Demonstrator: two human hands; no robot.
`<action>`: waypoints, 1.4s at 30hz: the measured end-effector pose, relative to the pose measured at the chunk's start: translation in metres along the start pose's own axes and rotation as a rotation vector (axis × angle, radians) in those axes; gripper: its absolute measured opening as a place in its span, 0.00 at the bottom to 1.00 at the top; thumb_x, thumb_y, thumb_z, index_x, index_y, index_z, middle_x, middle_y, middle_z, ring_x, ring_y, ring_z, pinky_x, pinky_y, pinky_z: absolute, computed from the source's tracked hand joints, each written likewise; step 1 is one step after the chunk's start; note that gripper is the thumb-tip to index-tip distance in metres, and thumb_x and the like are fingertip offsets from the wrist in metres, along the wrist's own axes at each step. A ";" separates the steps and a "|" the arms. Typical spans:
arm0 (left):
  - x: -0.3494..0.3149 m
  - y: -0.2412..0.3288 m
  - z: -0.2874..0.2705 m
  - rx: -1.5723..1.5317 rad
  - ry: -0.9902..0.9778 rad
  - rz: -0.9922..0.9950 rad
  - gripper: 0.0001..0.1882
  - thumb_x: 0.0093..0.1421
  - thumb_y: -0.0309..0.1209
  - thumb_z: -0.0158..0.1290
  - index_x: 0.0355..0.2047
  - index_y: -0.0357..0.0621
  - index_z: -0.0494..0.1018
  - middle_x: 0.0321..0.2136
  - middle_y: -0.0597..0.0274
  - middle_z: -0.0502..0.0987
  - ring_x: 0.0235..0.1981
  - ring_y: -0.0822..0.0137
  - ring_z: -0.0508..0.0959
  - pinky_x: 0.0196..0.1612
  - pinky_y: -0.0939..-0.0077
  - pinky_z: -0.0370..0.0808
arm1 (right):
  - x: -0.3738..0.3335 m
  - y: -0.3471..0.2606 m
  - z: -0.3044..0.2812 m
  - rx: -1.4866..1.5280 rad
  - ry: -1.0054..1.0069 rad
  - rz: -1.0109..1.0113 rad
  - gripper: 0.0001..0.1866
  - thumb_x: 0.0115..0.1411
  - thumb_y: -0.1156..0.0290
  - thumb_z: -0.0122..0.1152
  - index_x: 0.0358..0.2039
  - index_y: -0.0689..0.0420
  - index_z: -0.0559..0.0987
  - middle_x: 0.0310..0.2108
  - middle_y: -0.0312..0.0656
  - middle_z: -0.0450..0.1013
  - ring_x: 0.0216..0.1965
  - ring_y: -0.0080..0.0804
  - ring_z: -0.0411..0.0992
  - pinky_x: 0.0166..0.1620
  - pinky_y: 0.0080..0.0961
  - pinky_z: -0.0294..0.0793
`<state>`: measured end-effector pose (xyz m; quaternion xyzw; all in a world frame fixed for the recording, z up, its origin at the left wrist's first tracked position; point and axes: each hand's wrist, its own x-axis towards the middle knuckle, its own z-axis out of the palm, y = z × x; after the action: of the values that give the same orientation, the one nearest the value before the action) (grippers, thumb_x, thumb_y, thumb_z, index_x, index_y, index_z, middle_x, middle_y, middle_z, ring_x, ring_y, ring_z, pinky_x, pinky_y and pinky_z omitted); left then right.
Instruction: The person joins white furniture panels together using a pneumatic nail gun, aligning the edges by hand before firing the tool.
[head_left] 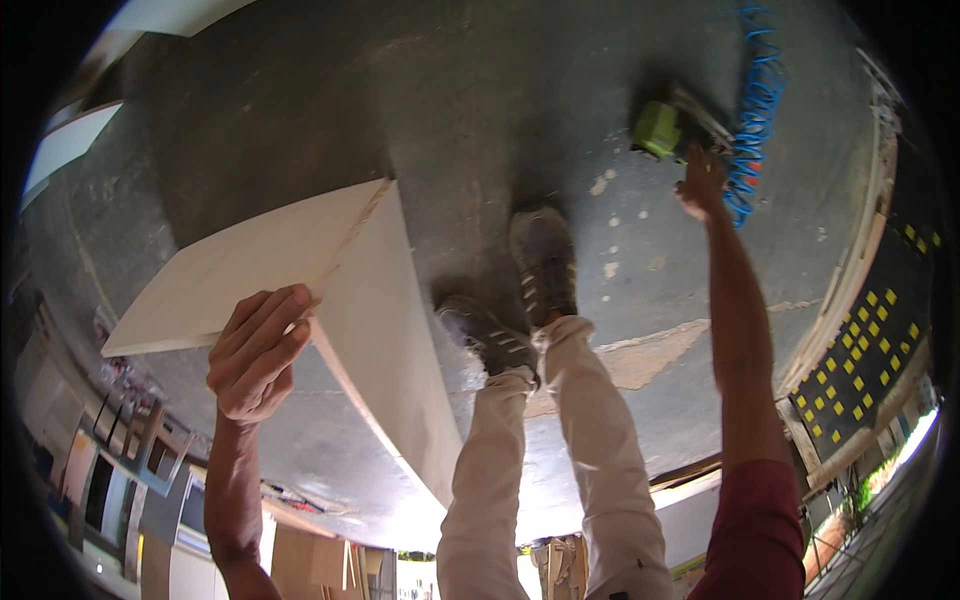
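Two pale flat boards meet at an angle along an edge, forming a corner piece (385,290) that stands on the floor to the left of my feet. My left hand (258,352) is closed at the near end of that joint, fingers bent over the board's edge. Out at the upper right, my right hand (704,185) is closed around the handle area of a green-and-black nail gun (657,129), low over the floor. Part of the handle is hidden under the fingers. A blue coiled air hose (762,95) runs beside the tool.
My shoes (545,255) stand between the boards and the right arm. Pale spots and a worn patch (650,355) mark the grey concrete floor (460,110). A black mat with yellow squares (860,350) lies at the right. Shelving and sheet goods (310,555) line the lower left.
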<state>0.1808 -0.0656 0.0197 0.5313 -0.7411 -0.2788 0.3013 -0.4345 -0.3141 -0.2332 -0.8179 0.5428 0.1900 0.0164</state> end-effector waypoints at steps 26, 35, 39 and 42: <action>-0.005 0.005 -0.001 0.076 0.033 -0.002 0.20 0.47 0.13 0.60 0.43 0.37 0.82 0.44 0.45 0.83 0.48 0.50 0.84 0.51 0.56 0.81 | -0.155 -0.282 -0.253 2.432 -1.108 0.313 0.27 0.57 0.74 0.59 0.58 0.64 0.73 0.20 0.35 0.64 0.18 0.24 0.65 0.35 0.31 0.74; -0.005 0.000 0.002 0.053 0.049 0.027 0.19 0.47 0.14 0.60 0.41 0.37 0.82 0.43 0.46 0.84 0.47 0.50 0.84 0.50 0.56 0.81 | -0.159 -0.302 -0.247 2.483 -1.144 0.237 0.27 0.56 0.74 0.58 0.59 0.63 0.74 0.20 0.35 0.63 0.17 0.22 0.64 0.35 0.31 0.74; -0.005 0.000 0.000 0.052 0.039 0.028 0.19 0.46 0.14 0.60 0.41 0.37 0.82 0.43 0.46 0.84 0.48 0.51 0.84 0.51 0.56 0.81 | -0.161 -0.303 -0.246 2.471 -1.160 0.223 0.27 0.56 0.74 0.58 0.59 0.63 0.74 0.20 0.34 0.63 0.17 0.22 0.64 0.34 0.31 0.74; -0.006 -0.001 0.000 0.058 0.028 0.033 0.19 0.46 0.15 0.60 0.42 0.37 0.82 0.43 0.47 0.84 0.48 0.52 0.84 0.51 0.56 0.81 | -0.162 -0.305 -0.248 2.465 -1.142 0.256 0.28 0.55 0.75 0.58 0.57 0.67 0.71 0.18 0.36 0.64 0.14 0.22 0.64 0.33 0.30 0.75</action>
<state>0.1833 -0.0601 0.0183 0.5313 -0.7532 -0.2448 0.3007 -0.1437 -0.1040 -0.0044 -0.0255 0.3475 -0.1044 0.9315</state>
